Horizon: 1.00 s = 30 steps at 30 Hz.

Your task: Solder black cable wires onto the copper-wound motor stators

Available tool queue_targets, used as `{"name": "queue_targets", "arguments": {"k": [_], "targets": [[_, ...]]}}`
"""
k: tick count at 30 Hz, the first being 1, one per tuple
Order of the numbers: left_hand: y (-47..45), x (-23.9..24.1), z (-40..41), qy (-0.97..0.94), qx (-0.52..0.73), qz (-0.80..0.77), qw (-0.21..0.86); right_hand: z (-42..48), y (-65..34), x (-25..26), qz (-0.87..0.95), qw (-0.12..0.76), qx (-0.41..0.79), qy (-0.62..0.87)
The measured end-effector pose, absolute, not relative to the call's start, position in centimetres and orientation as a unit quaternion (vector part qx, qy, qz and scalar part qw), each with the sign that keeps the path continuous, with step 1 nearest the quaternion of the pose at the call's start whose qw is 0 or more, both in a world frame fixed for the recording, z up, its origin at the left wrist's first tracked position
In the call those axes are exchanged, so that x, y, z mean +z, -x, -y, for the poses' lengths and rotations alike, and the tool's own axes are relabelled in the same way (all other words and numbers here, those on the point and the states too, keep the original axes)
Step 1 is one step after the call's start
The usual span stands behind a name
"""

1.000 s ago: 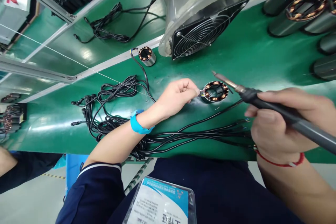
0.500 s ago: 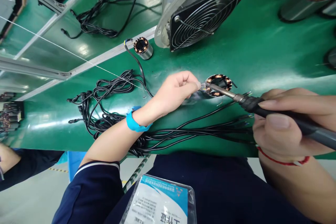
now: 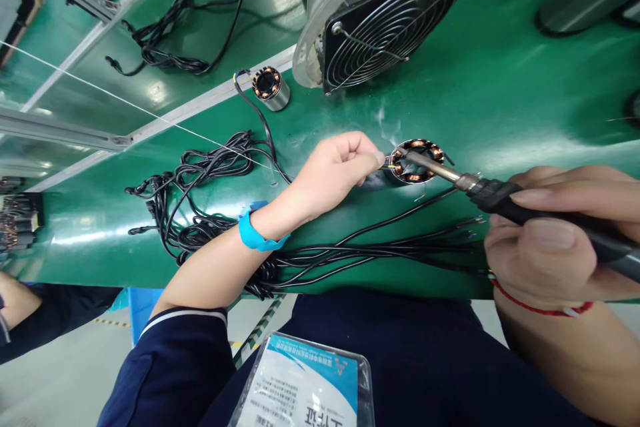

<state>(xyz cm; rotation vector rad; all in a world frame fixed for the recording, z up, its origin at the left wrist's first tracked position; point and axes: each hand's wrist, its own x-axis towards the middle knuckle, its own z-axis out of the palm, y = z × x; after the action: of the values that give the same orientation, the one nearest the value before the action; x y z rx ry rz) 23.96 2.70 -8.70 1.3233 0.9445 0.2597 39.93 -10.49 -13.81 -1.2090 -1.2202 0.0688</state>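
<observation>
My left hand point(image 3: 345, 167), with a blue strap point(image 3: 254, 230) on its wrist, pinches thin wires point(image 3: 388, 162) at the left rim of a motor stator point(image 3: 419, 177). The stator stands on the green bench with its copper windings facing up. In my right hand point(image 3: 560, 233) is a soldering iron point(image 3: 487, 195), its fingers wrapped round the black handle. The iron's metal tip lies over the stator's left side, close to the pinched wires. Faint smoke rises just above. Black cable point(image 3: 274, 160) runs under my left forearm; whether it leads to those wires is hidden.
A fan with a wire guard point(image 3: 393, 30) stands behind the stator. Another stator point(image 3: 271, 88) with a cable sits to its left. Coiled black cables point(image 3: 200, 177) and straight cable ends point(image 3: 400, 250) lie nearer me. Dark cylinders point(image 3: 583, 3) stand at the back right. Another person's arm point(image 3: 20, 307) shows at far left.
The iron and my right hand have shifted slightly to the right, and the tip has drawn back a little from the wires. Smoke now shows above the stator. My left hand keeps its pinch.
</observation>
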Motion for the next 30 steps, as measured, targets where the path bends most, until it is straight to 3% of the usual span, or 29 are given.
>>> {"name": "queue_targets", "arguments": {"k": [7, 11, 16, 21, 30], "targets": [[-23.9, -8.7, -2.7, -0.589, 0.122, -0.421, 0.679, 9.9, -40.1, -13.9, 0.573, 0.634, -0.002, 0.518], [-23.9, -8.6, -2.6, -0.592, 0.138, -0.414, 0.677, 9.9, -39.6, -14.0, 0.591, 0.568, -0.055, 0.57], [-23.8, -8.4, -2.3, -0.579, 0.171, -0.406, 0.686, 10.0, -38.4, -12.1, 0.564, 0.547, 0.046, 0.617], [-23.4, -8.2, -2.1, -0.597, 0.154, -0.388, 0.685, 9.1, -37.8, -9.8, 0.588, 0.429, 0.098, 0.678], [-22.9, -8.5, -1.7, -0.631, 0.168, -0.344, 0.675, 7.7, -37.1, -10.3, 0.539, 0.475, 0.134, 0.682]]}}
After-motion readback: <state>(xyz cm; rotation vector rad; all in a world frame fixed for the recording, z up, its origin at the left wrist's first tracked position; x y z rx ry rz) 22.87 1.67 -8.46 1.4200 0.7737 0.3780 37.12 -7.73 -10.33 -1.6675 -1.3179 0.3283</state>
